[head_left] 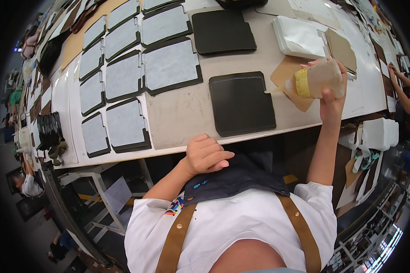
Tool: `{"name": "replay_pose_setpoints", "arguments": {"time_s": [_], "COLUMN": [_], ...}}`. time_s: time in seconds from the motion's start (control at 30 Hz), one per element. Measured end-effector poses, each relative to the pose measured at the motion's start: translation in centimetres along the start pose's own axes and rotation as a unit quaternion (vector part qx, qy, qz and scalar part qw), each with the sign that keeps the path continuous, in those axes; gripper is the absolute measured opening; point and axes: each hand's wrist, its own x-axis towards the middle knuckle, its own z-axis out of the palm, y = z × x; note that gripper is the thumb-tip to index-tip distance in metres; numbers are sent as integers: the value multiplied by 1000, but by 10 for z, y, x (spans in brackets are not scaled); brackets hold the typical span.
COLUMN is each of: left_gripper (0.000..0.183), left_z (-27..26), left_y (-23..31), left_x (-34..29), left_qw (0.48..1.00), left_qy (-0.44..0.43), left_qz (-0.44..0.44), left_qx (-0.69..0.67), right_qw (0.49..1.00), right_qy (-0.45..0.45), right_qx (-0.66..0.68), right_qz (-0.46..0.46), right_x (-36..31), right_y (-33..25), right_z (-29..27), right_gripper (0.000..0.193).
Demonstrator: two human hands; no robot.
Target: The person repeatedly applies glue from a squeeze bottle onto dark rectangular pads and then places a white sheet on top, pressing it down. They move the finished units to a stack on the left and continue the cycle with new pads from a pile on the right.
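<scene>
My right hand (334, 91) is wrapped round a cloudy squeeze bottle (321, 79) with a yellow band near its neck. The bottle is tipped sideways. Its thin nozzle points left and reaches the notched right edge of a black panel (242, 104); whether it touches cannot be made out. That panel lies flat by the table's near edge. My left hand (208, 154) rests in front of the table edge, below the panel, with fingers curled in and nothing visible in them.
Rows of black-edged panels with pale grey faces (171, 66) cover the table's left side. Another black panel (223, 32) lies farther back. Beyond the bottle are a white stack (298, 38), brown card pieces (341, 51) and a tan sheet (300, 102). Other people work at both sides.
</scene>
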Motion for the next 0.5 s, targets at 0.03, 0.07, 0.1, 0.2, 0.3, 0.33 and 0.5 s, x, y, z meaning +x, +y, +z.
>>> {"name": "replay_pose_setpoints", "arguments": {"time_s": [0.03,0.07,0.1,0.2,0.3,0.33,0.5], "left_gripper": [24,24,24,24,25,25,25], "left_z": [0,0,0,0,0,0,1], "left_y": [0,0,0,0,0,0,-1], "left_x": [0,-1,-1,0,0,0,0], "left_qw": [1000,1000,1000,1000,1000,1000,1000], "left_qy": [-2,-3,-4,-3,-2,-2,3], "left_qz": [0,-1,-1,-3,-3,-3,0], "left_qx": [-3,-3,-3,-3,0,1,1], "right_qw": [1000,1000,1000,1000,997,997,998], "right_qy": [1,1,1,8,9,8,8], "right_qx": [1,2,2,-7,-69,-68,-66], "right_qz": [-1,-1,-3,-7,-18,-20,-16], "right_x": [-1,-2,-2,-4,-6,-6,-9], "right_y": [0,-1,-1,-5,-4,-4,-5], "right_z": [0,1,1,-1,-7,-8,-10], "right_gripper": [86,86,86,86,90,90,91]}}
